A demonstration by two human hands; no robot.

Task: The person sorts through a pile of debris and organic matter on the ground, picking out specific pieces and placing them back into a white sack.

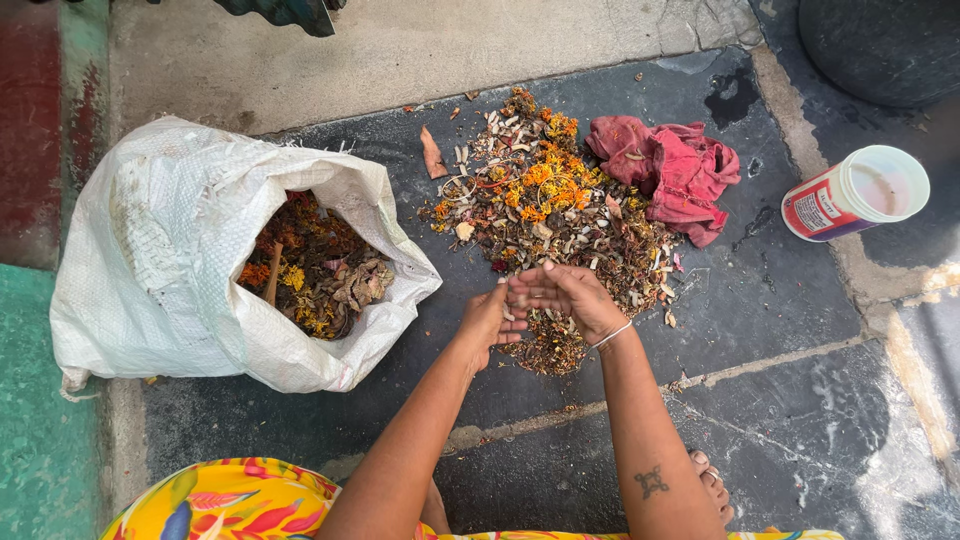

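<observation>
Petals (545, 205) lay heaped just right of the white sack (160, 260), which already held some; your left hand (490, 320) and right hand (570, 297) were cupped open over the heap's near edge, gripping nothing firmly, most apparently still unsorted.

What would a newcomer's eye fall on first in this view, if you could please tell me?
Probably the heap of dried orange flowers and scraps on the dark stone floor, with the left hand and right hand meeting at its near edge. To its left gapes an open white sack of similar scraps; to its right lie a red cloth and a tipped white jar.
</observation>
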